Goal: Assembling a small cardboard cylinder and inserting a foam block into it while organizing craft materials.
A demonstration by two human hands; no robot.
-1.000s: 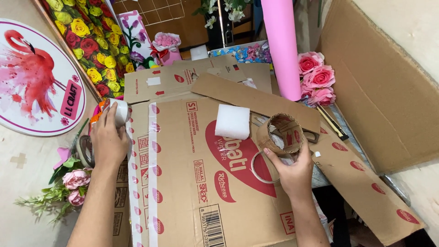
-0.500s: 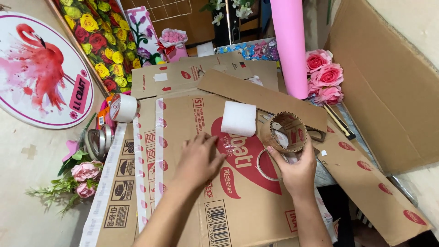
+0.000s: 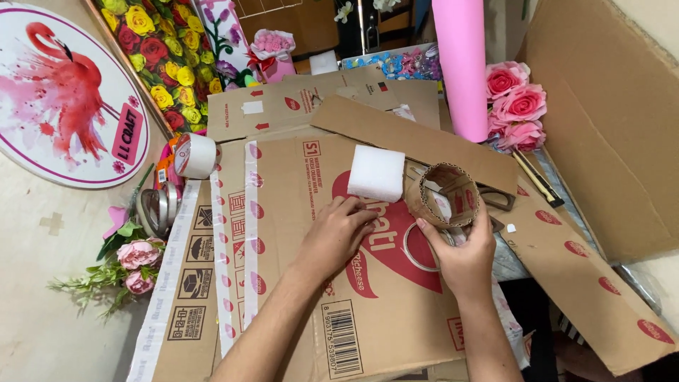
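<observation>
My right hand (image 3: pixel 463 251) grips a short tube of corrugated cardboard (image 3: pixel 440 194), open end facing up, held on a flattened cardboard box (image 3: pixel 283 233). My left hand (image 3: pixel 338 233) lies flat on the box just left of it, fingertips touching the lower edge of a white foam block (image 3: pixel 376 172). A drawn circle (image 3: pixel 417 247) shows on the box between my hands. Scissors (image 3: pixel 495 198) lie just behind the tube, partly hidden.
A roll of white tape (image 3: pixel 195 155) and metal rings (image 3: pixel 159 206) lie at the box's left edge, with artificial pink flowers (image 3: pixel 134 258) beside them. A pink paper roll (image 3: pixel 463 67), pink roses (image 3: pixel 515 106), a round flamingo sign (image 3: pixel 64 92) and a big cardboard sheet (image 3: pixel 608 120) surround the work area.
My left hand left the tape roll at the left edge and crossed right over the box, ending next to the white foam block. My right hand has kept hold of the cardboard tube.
</observation>
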